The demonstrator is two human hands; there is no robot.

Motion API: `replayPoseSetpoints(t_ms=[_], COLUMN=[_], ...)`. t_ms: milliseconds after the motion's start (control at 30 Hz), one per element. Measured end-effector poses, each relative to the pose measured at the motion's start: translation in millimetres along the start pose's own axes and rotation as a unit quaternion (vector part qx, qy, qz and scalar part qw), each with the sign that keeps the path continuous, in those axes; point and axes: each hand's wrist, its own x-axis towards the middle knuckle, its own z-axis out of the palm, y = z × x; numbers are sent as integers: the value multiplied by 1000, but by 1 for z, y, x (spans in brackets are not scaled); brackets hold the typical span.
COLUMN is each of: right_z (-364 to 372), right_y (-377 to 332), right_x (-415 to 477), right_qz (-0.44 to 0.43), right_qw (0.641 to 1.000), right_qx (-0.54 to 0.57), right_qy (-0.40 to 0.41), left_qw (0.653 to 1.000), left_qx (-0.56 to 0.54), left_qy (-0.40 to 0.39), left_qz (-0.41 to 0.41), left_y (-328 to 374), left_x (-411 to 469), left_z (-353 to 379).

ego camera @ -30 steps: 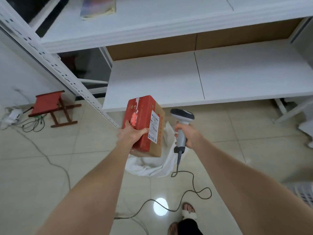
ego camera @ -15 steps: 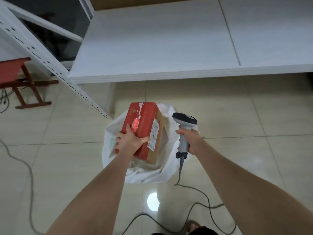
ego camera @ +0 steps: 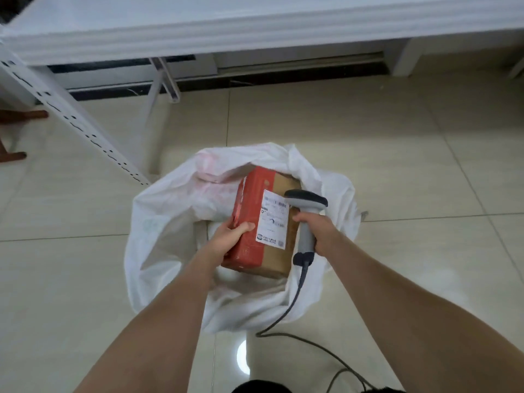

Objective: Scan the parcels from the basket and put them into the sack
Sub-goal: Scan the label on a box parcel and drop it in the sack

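White shelving above tiled floor

Parcel: red-and-brown cardboard box with a white shipping label facing up. It's tilted, sitting low in the sack mouth, and the left hand grips its near-left edge. Sack: white, crumpled, mouth spread wide open, rim slumped outward. Scanner: grey handheld, cabled, gripped in the right hand, just right of the parcel over the sack's right rim.
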Motion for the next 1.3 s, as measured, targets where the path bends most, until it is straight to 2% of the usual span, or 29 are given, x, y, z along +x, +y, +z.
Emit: replayPoseSetpoints(t_ms=[67,167,333,467,667,833,1000,1167,1300], right_z=[-9,-21,-30,-36,-53,-78,-120,-167,-208], right_y=[-2,-8,-13,-25,-68,-115,-164,-201,-219], right_x=[7,8,-1,-41,-137,-232,-339,-458,-550], right_qz=[-19,-30,-28,-21,-13,-26,-38,-71,-96], right_qw=[999,998,997,998,994,986,974,950,927], right_qx=[-8,7,-6,5,106,147,198,270,315], right_qy=[39,58,65,65,40,72,102,142,179], left_qw=[1000,975,949,947,940,932,905,896,867], left_qx=[-9,195,309,318,332,351,401,399,425], left_qy=[27,103,59,47,45,4,-14,-58,-94], left_qz=[3,35,-26,8,72,91,139,185,241], left_y=[-10,-20,5,43,134,220,306,383,428], left_x=[5,16,20,-12,-102,-191,-293,-396,-480], left_z=[12,28,38,44,47,61,78,107,140])
